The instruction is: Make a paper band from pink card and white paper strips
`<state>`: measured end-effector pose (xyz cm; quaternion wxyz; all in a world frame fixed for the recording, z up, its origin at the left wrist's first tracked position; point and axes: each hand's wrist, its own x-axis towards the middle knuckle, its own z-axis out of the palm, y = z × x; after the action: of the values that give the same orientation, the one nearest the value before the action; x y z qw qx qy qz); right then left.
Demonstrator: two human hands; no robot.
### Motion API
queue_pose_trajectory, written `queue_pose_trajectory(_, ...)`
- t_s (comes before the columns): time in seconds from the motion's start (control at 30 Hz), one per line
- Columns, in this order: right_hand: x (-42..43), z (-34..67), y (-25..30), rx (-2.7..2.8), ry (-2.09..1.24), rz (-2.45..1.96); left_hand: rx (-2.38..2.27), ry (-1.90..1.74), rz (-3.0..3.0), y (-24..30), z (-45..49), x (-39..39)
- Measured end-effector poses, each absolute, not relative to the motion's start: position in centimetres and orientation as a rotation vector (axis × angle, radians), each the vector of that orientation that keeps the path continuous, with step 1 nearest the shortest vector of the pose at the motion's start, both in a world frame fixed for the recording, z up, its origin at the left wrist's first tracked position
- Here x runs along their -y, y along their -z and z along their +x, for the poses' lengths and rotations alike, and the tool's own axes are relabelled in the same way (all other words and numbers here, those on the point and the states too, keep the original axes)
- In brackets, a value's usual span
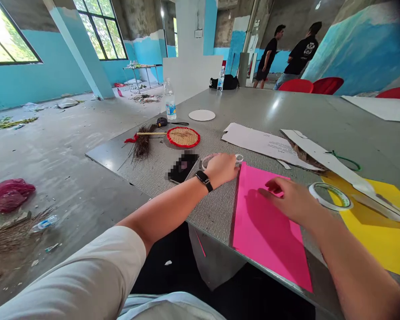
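Observation:
A bright pink sheet of paper point(270, 231) lies at the table's front edge, with a narrow folded strip along its left side. My left hand point(222, 169), a black watch on its wrist, reaches to the sheet's top left corner. Its fingers curl downward, and what they hold, if anything, is hidden. A white ring-shaped thing point(205, 161) shows behind that hand, and a small white loop point(239, 158) beyond its knuckles; I cannot tell whether they belong together. Over the pink paper hovers my right hand point(295, 202), empty, thumb and fingers apart. Right of it rests a roll of tape point(330, 196).
Yellow paper point(376, 226) lies at right under cut white cardboard strips point(336, 162). White cardboard point(266, 144), a phone point(183, 166), a red-rimmed woven fan point(183, 137), a tape measure point(162, 122), a white disc point(202, 115) and a water bottle point(170, 100) stand farther back. Two people are beyond.

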<state>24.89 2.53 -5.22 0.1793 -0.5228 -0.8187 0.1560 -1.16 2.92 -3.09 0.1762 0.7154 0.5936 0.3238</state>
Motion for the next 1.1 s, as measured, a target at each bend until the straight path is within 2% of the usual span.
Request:
queue_pose_trajectory(0.17,-1.3,22.2,5.9,2.376,-0.590,-1.196,-1.444,-0.807,2.012,3.9,0.6,-2.2)
queue_pose_trajectory(0.3,-1.4,22.3,6.3,2.333,-0.601,-1.204,-1.329,-0.831,1.815,3.9,1.0,-2.3)
queue_pose_trajectory(0.53,-3.7,24.8,5.5,1.941,-0.337,-1.353,-0.880,-0.598,1.414,0.8,0.3,-1.3)
queue_pose_trajectory(0.7,-3.2,24.5,4.3,1.955,-0.646,-1.360,-0.868,-0.523,1.311,0.2,0.5,-0.7)
queue_pose_trajectory(0.93,-1.3,22.6,3.1,1.920,-0.933,-1.276,-0.974,-0.831,1.290,1.1,1.9,-0.4)
queue_pose_trajectory(1.1,-1.0,22.7,2.8,1.818,-1.019,-1.318,-0.978,-0.875,1.304,1.2,2.1,-0.5)
